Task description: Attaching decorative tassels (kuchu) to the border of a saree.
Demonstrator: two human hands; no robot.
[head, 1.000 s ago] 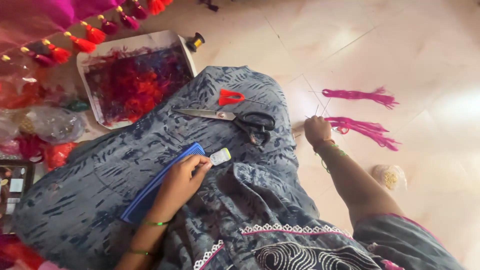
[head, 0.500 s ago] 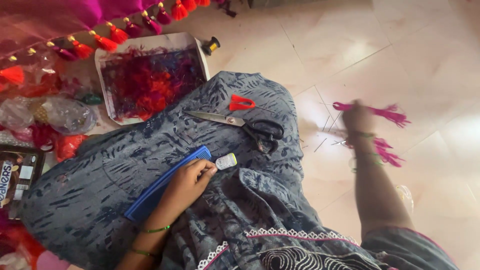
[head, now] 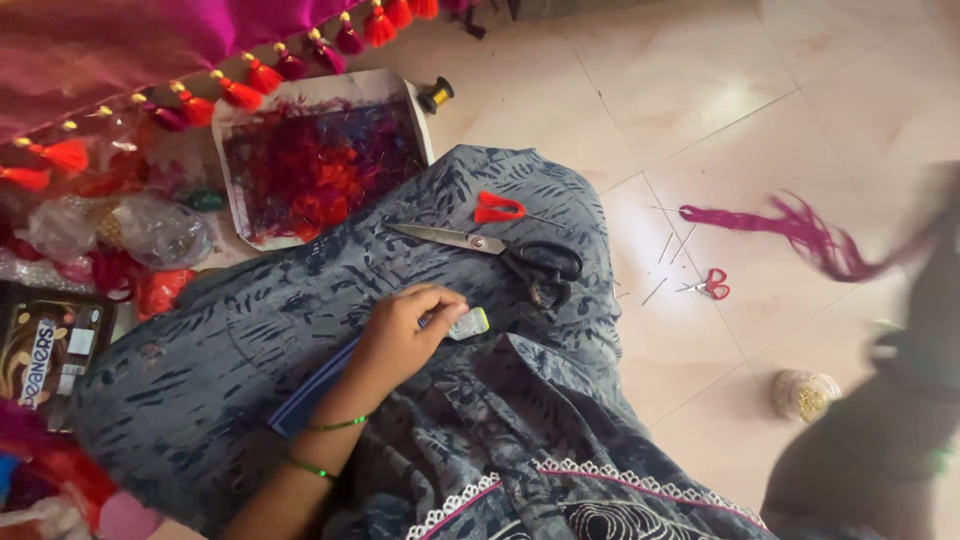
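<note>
Resting under left hand: blue strip.

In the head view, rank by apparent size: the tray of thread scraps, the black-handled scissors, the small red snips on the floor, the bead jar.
1. Tray, clearly largest.
2. Scissors.
3. Bead jar.
4. Red snips.

Jar and snips look close; the scissors lie on a raised lap, nearer the camera.

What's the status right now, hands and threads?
Left hand rests on blue strip on the lap. Right hand blurred, lifting magenta threads. Black scissors lie on the lap nearby.
</note>
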